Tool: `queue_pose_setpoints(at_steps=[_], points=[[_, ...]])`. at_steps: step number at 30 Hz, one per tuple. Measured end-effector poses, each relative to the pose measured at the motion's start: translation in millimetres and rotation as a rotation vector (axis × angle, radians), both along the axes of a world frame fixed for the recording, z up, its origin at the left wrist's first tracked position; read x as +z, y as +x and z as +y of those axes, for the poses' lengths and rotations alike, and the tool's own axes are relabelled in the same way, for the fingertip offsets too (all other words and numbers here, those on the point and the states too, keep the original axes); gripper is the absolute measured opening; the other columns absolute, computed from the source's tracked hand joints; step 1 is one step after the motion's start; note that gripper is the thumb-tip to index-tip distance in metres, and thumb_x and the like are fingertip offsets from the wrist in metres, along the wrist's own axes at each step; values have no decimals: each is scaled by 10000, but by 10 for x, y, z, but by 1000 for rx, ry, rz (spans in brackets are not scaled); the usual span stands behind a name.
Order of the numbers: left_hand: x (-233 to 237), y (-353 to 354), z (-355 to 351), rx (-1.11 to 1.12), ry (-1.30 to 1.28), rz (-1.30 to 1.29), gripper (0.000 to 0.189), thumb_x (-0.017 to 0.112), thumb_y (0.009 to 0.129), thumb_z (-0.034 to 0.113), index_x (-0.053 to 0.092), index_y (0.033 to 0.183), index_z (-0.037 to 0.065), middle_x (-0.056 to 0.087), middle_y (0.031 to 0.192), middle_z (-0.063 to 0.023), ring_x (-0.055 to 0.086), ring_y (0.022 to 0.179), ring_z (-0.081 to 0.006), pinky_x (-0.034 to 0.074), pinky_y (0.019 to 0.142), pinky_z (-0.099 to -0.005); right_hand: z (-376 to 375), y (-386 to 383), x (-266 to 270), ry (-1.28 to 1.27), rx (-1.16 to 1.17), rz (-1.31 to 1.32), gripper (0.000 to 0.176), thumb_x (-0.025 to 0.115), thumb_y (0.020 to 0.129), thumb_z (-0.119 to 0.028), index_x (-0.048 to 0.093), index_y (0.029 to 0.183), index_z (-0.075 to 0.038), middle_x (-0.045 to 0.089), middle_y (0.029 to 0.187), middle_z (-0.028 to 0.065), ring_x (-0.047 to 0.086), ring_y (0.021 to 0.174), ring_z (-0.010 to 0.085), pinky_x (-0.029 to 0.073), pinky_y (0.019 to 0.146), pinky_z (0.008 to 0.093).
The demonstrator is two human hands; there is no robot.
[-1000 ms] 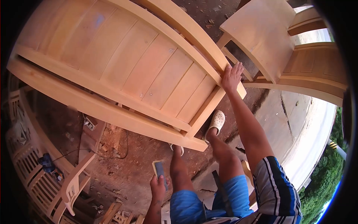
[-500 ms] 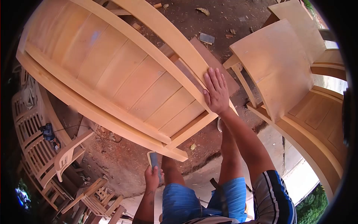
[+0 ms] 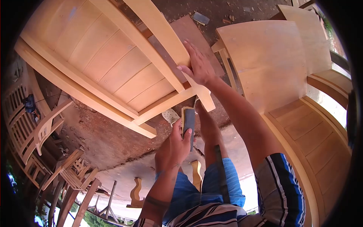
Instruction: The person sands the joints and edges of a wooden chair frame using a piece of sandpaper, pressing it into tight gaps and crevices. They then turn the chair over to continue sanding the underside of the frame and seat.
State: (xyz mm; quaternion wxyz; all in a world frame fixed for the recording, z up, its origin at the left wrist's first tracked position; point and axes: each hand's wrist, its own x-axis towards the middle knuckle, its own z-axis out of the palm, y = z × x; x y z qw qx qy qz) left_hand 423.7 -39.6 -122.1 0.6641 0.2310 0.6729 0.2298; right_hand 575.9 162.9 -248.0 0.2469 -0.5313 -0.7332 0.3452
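My left hand [image 3: 180,142] is wrapped round a grey sanding block [image 3: 189,122] with a tan sheet edge along its side. The block stands upright, near the lower end of a large wooden panelled piece [image 3: 113,56]. My right hand [image 3: 200,68] lies on that piece's outer curved rail [image 3: 162,32], fingers stretched and thumb apart. A crosspiece [image 3: 164,104] joins the rails just above the block in this view.
At right stand wooden chairs with a broad smooth back panel [image 3: 268,60] and a panelled seat [image 3: 308,132]. Slatted wooden furniture [image 3: 22,117] and a dark power tool [image 3: 29,103] are at left. A flat board [image 3: 213,56] lies on the dirt floor.
My left hand has moved up and right with the sanding block, over to the end of the outer rail. My right hand stays on the rail; the view has shifted.
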Motion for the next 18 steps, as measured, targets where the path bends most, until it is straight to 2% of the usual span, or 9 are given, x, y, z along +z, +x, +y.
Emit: queue_pose_setpoints(at_steps=[1,4,7,10,13,14,15,16,18], points=[[20,-12,116,31,-20,-23,452,541,966,79,353,1368,-6,615,980,-119,616,705,-140,551,589,-287,194,19,27,36,101,-14,814,542,926,-489,214,1469,21,274,1486,304,333,1354,440,303,1104,463],[-89,-108,245,82,17,-43,532,577,958,138,322,1406,6,618,1001,-135,620,817,-144,578,632,-284,462,-101,51,24,-83,53,750,534,944,-457,250,1450,19,304,1479,282,377,1336,402,331,1088,447],[-241,-169,245,95,45,-9,556,567,960,130,308,1443,38,622,1024,-136,626,836,-155,577,675,-277,693,-282,134,-219,-560,241,689,456,976,-494,299,1429,1,447,1381,227,499,1235,266,368,1036,382],[-233,-187,225,-4,159,80,557,557,949,92,325,1455,67,632,1088,-171,639,870,-175,556,708,-304,780,-448,42,-264,-505,568,544,361,1018,-406,422,1307,51,444,1374,280,443,1267,400,335,1063,447],[-345,-174,184,-297,419,327,558,558,928,64,349,1446,61,620,1202,-221,656,1016,-271,515,827,-383,733,-487,11,-118,-456,335,558,286,1033,-435,440,1315,22,506,1316,241,480,1228,397,363,1036,440],[-346,-155,195,-274,386,312,557,555,933,72,342,1447,55,612,1219,-228,641,1054,-291,501,857,-388,700,-487,9,-74,-445,260,566,261,1039,-444,446,1317,12,526,1296,228,493,1215,396,372,1027,438],[-337,-117,215,-254,355,294,556,553,938,80,335,1448,49,604,1237,-235,626,1092,-310,487,887,-392,707,-471,-68,-67,-470,413,503,477,995,-404,476,1286,7,568,1196,213,534,1158,336,414,980,421],[-326,-73,261,-235,328,276,555,551,943,88,328,1449,43,596,1254,-242,611,1130,-330,473,918,-396,699,-450,-30,-143,-444,364,529,468,997,-415,434,1317,5,539,1236,200,520,1167,293,402,988,395],[-425,30,230,-7,326,188,557,540,964,109,294,1453,5,621,1178,-206,621,1056,-261,470,894,-329,626,-384,54,-293,-395,265,587,449,1000,-436,349,1379,0,482,1317,175,493,1187,207,378,1003,343]])
